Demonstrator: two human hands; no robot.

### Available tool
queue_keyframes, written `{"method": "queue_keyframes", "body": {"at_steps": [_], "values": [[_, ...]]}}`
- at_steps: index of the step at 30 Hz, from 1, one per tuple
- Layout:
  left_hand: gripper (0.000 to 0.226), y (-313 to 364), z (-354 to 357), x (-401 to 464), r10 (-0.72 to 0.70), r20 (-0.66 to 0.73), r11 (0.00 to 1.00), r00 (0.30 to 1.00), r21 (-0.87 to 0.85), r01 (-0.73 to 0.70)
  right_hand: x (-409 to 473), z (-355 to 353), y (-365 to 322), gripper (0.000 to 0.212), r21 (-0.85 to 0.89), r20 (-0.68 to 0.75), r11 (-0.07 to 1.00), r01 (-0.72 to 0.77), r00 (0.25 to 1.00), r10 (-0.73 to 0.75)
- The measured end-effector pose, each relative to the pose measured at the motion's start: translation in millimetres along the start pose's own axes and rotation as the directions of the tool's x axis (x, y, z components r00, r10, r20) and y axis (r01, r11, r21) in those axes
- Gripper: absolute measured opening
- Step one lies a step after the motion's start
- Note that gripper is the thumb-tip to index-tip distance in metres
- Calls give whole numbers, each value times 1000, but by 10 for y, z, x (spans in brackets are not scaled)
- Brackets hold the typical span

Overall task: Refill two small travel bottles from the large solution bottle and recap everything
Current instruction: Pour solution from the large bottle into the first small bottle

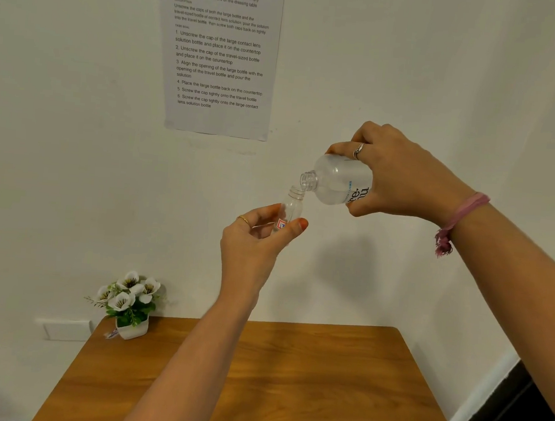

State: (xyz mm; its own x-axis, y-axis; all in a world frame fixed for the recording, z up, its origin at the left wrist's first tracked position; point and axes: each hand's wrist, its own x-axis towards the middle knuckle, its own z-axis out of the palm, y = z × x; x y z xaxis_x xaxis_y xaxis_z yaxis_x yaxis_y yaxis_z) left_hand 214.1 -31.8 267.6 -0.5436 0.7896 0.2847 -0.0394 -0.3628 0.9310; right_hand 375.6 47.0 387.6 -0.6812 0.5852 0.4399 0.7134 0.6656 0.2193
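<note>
My right hand (403, 174) grips the large solution bottle (337, 180), a clear uncapped bottle tipped on its side with its open neck pointing left and down. Clear liquid lies in its lower side. Just below that neck my left hand (253, 241) holds a small clear travel bottle (292, 208) upright between thumb and fingers; it has no cap and a red-and-blue label. The two openings almost touch, high above the table. No caps and no second travel bottle are in view.
A wooden table (288, 379) lies below my arms. A small white pot of white flowers (130, 305) stands at its far left corner by the wall. A printed instruction sheet (221, 51) hangs on the white wall.
</note>
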Motion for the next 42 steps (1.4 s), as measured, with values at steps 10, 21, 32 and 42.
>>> {"method": "queue_keyframes", "body": {"at_steps": [10,21,32,42], "values": [[43,-21,2,11,6,1,1000,1000,10,-6,9,-14,-5,79,-6,11,1000,-1,1000,1],[43,-29,14,18,7,-3,1000,1000,20,-7,16,-14,-2,79,-10,13,1000,5,1000,-5],[42,-54,14,29,-3,-9,1000,1000,12,3,21,-8,-1,79,-7,16,1000,2,1000,-2],[45,-57,16,21,4,-6,1000,1000,5,-4,20,-9,-4,79,-2,20,1000,-1,1000,1]]}}
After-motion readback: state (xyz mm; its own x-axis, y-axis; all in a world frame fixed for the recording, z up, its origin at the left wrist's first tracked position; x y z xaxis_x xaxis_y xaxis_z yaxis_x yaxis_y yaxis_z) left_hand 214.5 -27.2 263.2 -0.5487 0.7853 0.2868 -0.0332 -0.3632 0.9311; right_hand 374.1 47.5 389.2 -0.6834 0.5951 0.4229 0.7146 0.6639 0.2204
